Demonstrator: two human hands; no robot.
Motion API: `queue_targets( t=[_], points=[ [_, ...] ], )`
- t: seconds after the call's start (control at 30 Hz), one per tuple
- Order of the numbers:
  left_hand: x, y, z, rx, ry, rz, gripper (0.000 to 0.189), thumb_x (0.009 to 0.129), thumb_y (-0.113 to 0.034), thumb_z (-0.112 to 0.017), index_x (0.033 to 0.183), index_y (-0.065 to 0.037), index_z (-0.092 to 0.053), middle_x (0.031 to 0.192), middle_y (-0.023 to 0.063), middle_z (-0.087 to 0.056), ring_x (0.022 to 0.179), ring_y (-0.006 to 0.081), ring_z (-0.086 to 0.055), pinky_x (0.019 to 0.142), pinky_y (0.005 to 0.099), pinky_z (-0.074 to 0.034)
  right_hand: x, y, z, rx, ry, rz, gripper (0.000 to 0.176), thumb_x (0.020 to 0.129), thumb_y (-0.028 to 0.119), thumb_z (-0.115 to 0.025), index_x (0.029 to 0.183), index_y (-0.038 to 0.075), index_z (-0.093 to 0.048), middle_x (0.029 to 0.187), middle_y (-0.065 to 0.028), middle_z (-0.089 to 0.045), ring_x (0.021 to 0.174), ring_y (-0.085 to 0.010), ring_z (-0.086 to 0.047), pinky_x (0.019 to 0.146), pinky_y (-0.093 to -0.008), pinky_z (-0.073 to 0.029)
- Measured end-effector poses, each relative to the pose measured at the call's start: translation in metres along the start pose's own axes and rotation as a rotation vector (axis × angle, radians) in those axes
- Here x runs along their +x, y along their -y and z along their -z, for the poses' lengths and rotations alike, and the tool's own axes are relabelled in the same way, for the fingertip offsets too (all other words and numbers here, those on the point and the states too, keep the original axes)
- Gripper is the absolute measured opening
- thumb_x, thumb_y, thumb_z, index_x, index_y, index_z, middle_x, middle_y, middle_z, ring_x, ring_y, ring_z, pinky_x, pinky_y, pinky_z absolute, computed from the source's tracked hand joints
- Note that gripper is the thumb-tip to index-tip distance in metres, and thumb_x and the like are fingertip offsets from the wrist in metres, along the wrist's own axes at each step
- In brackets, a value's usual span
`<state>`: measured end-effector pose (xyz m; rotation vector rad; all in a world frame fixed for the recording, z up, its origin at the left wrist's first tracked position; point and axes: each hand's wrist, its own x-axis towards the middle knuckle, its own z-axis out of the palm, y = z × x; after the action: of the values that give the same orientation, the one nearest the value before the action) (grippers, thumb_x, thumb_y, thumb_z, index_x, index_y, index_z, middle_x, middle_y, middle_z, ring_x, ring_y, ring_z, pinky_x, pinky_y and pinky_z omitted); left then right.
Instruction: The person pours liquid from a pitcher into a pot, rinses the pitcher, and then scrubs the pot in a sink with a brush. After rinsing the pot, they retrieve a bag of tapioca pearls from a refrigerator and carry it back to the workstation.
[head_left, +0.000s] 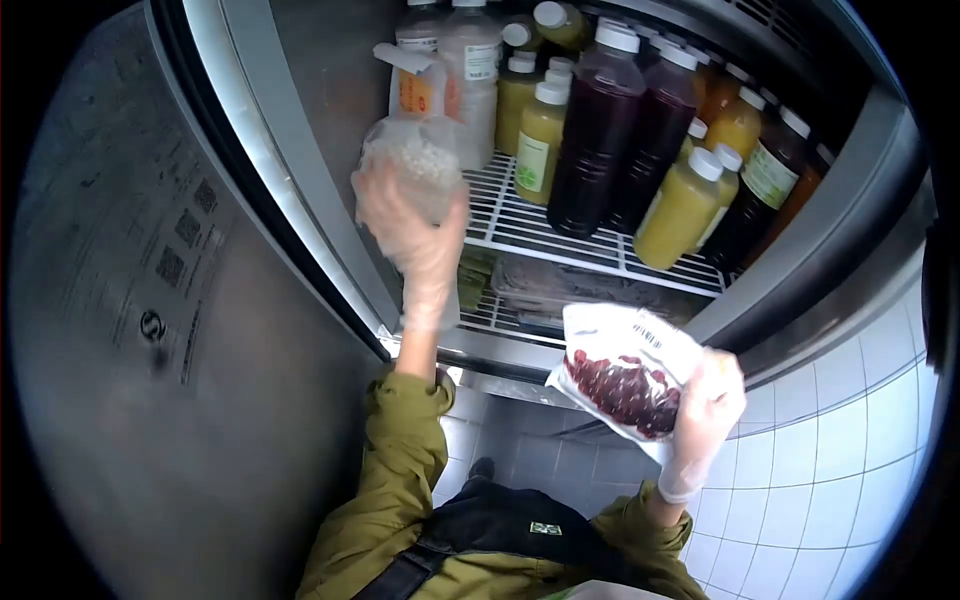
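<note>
So the left hand (415, 235), in a thin clear glove, is closed around a clear bag of small white bits (412, 160) and holds it up at the front left corner of the fridge's wire shelf (520, 225) — just beside the white-capped bottles of dark red juice (595, 130) and yellow juice (680, 205) crowding that shelf. The right hand (708, 405), gloved too, is well apart from it — lower down in front of the fridge's bottom edge, over the white tiles (850, 450), gripping the corner of a white pouch of dark red pieces (625, 370).
</note>
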<state>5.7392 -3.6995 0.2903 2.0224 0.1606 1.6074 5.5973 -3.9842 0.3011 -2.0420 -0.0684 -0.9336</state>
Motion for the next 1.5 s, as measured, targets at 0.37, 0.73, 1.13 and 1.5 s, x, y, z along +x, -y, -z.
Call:
queue_targets(
  t=[0.37, 0.73, 1.13, 1.5],
  points=[
    [-0.196, -0.246, 0.178, -0.393, -0.164, 0.008, 0.037, 0.080, -0.014, -0.042, 0.111, 0.006, -0.041, 0.111, 0.0182, -0.048, 0.104, 0.0286, -0.048, 0.092, 0.0394, -0.036, -0.049, -0.105, 0.140, 0.325, 0.302, 0.056, 0.007, 0.067, 0.001, -0.052, 0.073, -0.002, -0.055, 0.068, -0.0100, -0.057, 0.060, -0.0192, -0.055, 0.060, -0.0257, -0.044],
    [-0.337, -0.376, 0.235, 0.020, 0.497, -0.105, 0.040, 0.067, -0.016, -0.068, 0.104, -0.008, -0.055, 0.104, 0.0094, -0.057, 0.093, 0.0264, -0.057, 0.075, 0.0336, -0.049, -0.071, -0.146, 0.261, 0.570, 0.776, 0.210, 0.008, 0.075, 0.005, -0.051, 0.076, -0.003, -0.053, 0.070, -0.0077, -0.053, 0.066, -0.0151, -0.049, 0.065, -0.0257, -0.040],
    [-0.508, -0.546, 0.601, 0.854, 0.110, 0.249, 0.047, 0.068, -0.004, -0.061, 0.113, -0.011, -0.051, 0.100, 0.0062, -0.059, 0.081, 0.0218, -0.061, 0.065, 0.0279, -0.053, -0.332, 0.002, 0.386, 1.105, 1.775, 0.115, 0.010, 0.081, 0.007, -0.052, 0.079, -0.003, -0.054, 0.072, -0.0008, -0.052, 0.067, -0.0075, -0.044, 0.062, -0.0208, -0.036],
    [-0.711, -0.771, 0.929, 1.775, -0.244, 0.501, 0.038, 0.063, -0.003, -0.062, 0.100, -0.006, -0.056, 0.088, 0.0085, -0.061, 0.068, 0.0199, -0.061, 0.054, 0.0263, -0.051, -0.689, 0.173, 0.664, 1.421, 2.520, 0.598, 0.010, 0.082, 0.005, -0.051, 0.076, -0.003, -0.052, 0.067, 0.0013, -0.050, 0.064, -0.0040, -0.043, 0.059, -0.0198, -0.037]
  ],
)
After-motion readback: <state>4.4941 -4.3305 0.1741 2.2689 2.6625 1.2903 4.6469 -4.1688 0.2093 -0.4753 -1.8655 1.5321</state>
